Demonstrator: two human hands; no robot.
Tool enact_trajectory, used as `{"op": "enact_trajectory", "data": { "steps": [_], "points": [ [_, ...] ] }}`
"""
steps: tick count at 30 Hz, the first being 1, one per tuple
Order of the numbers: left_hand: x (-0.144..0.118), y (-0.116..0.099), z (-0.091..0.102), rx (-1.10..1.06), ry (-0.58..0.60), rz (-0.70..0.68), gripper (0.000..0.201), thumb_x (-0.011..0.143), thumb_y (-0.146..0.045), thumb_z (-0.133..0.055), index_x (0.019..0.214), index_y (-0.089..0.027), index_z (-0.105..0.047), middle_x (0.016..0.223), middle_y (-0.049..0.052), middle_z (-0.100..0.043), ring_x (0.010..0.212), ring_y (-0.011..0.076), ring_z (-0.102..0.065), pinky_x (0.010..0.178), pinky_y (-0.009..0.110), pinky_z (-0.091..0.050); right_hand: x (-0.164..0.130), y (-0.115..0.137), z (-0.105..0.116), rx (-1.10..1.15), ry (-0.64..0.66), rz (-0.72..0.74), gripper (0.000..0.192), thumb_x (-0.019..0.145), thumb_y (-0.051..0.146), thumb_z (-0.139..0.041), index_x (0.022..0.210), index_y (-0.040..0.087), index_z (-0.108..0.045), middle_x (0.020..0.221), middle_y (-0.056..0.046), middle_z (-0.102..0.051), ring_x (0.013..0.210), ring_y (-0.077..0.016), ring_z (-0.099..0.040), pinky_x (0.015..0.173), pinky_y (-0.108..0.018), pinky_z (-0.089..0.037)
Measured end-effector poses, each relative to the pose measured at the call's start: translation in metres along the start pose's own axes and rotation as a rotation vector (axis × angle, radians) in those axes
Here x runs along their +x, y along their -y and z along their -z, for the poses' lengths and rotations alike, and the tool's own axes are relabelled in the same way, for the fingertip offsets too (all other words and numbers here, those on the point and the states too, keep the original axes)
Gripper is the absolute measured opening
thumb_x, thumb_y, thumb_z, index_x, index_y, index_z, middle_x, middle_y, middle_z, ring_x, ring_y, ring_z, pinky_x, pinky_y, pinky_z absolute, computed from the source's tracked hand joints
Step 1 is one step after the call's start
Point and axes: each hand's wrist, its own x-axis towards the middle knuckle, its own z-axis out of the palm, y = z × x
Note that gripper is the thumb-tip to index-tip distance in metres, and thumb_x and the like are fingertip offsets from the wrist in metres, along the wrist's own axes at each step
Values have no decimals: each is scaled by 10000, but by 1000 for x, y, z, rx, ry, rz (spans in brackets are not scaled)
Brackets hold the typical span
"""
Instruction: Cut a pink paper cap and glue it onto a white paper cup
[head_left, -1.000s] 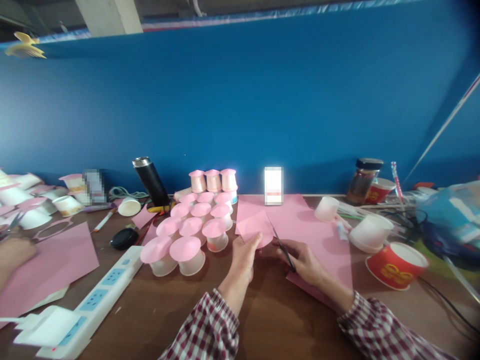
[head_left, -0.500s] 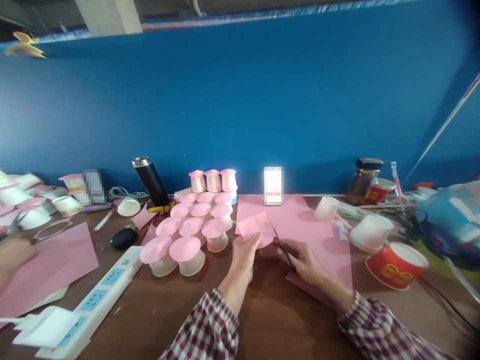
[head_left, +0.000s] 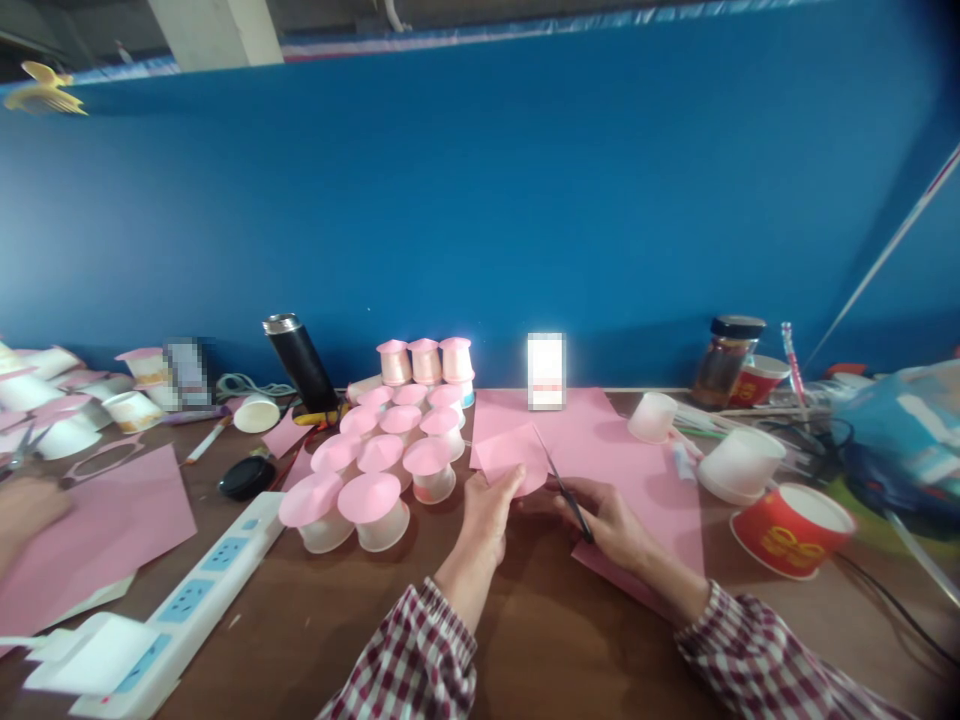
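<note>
My left hand (head_left: 491, 510) pinches a piece of pink paper (head_left: 514, 452) with the thumb on top, holding it over the table. My right hand (head_left: 604, 515) is closed on dark-handled scissors (head_left: 576, 508), whose blades point up and meet the paper's right edge. The paper's lower right side is curved. Beneath and behind both hands lies a large pink sheet (head_left: 637, 480). Left of my left hand stand several upturned paper cups topped with pink cones, the closest being a coned cup (head_left: 431, 470).
At left lie a white power strip (head_left: 202, 575), a black lid (head_left: 247, 477) and a black flask (head_left: 300, 362). Another person's hand (head_left: 30, 515) works at the far left edge. To the right are a red paper cup (head_left: 793, 530), a white cup (head_left: 742, 465) and a lidded jar (head_left: 726, 362).
Almost nothing differs. The view has shifted very slightly; both hands keep their hold on the paper and scissors.
</note>
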Motion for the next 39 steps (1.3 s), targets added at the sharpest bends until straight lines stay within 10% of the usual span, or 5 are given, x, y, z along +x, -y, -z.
{"op": "enact_trajectory", "data": {
  "steps": [39],
  "points": [
    [1, 0, 1, 9, -15, 1, 309, 588, -329, -775, 767, -102, -665, 636, 39, -653, 535, 108, -560, 478, 208, -398, 1, -3, 1, -9, 16, -6, 407, 847, 439, -556, 1101, 140, -663, 617, -12, -617, 497, -103, -505, 476, -204, -441]
  ]
}}
